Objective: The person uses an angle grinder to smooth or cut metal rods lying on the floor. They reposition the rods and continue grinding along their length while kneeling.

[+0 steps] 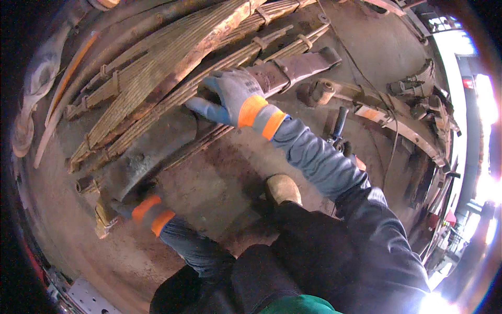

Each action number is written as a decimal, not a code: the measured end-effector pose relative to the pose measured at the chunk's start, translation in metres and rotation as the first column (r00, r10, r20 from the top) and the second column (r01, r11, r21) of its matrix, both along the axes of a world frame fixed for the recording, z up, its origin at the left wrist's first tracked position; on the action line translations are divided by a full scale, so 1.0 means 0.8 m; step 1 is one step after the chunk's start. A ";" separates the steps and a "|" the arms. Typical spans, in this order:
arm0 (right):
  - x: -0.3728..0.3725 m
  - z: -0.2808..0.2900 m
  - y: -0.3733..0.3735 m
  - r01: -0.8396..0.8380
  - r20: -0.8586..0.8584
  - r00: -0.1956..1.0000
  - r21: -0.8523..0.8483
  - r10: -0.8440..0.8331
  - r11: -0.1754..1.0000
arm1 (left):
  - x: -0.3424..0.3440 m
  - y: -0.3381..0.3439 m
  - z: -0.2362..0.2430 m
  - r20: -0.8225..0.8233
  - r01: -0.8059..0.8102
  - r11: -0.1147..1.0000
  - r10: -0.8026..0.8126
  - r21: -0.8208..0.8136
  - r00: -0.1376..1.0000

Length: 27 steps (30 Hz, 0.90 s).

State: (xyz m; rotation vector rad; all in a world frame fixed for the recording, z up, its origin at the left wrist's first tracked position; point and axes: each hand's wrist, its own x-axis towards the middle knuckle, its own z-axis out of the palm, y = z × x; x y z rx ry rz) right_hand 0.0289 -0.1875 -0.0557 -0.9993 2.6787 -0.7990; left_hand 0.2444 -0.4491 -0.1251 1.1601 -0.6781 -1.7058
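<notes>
A dark, flat steel piece (144, 149) lies slantwise along the near side of bundled leaf springs (157, 78). My right hand (225, 94), in a grey glove with an orange cuff, curls its fingers over the upper end of this piece, close against the springs. My left hand (125, 205), gloved too, is at the lower end of the same piece; its fingers are blurred and in shadow. A brown strapped spring pack (295, 68) sits just beyond my right hand.
A curved spring with a rolled eye (387, 118) and several metal fittings (410, 83) lie at the right. A tool with a black handle (339, 123) is beside my right forearm, near a cable (361, 70). My boot (282, 188) stands on the dusty floor (219, 183).
</notes>
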 end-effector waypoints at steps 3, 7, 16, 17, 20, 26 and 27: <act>0.023 -0.028 0.011 -0.056 -0.206 0.978 -0.287 -0.004 0.956 | 0.007 0.007 0.001 0.022 0.003 1.000 -0.003 0.011 1.000; 0.034 -0.032 0.023 -0.072 -0.228 0.974 -0.269 0.009 0.960 | 0.001 0.006 -0.003 0.022 -0.019 1.000 0.019 -0.021 1.000; 0.019 -0.031 0.011 0.018 -0.188 0.981 -0.119 -0.041 0.993 | 0.004 -0.002 -0.002 0.021 -0.042 0.999 0.042 -0.008 0.999; 0.024 -0.035 0.014 0.020 -0.198 0.979 -0.131 -0.046 0.991 | 0.007 -0.002 -0.001 0.025 -0.051 0.999 0.051 -0.006 0.998; 0.033 -0.041 0.021 0.013 -0.258 0.964 -0.218 -0.070 0.976 | 0.016 -0.004 -0.002 0.012 -0.088 0.996 0.088 0.001 0.996; 0.020 -0.047 0.004 -0.024 -0.230 0.973 -0.195 -0.022 0.981 | 0.034 0.003 -0.008 -0.042 -0.152 0.986 0.155 0.063 0.987; 0.021 -0.056 0.007 -0.002 -0.166 0.985 -0.228 -0.037 0.974 | 0.037 0.011 -0.011 -0.053 -0.154 0.984 0.159 0.089 0.986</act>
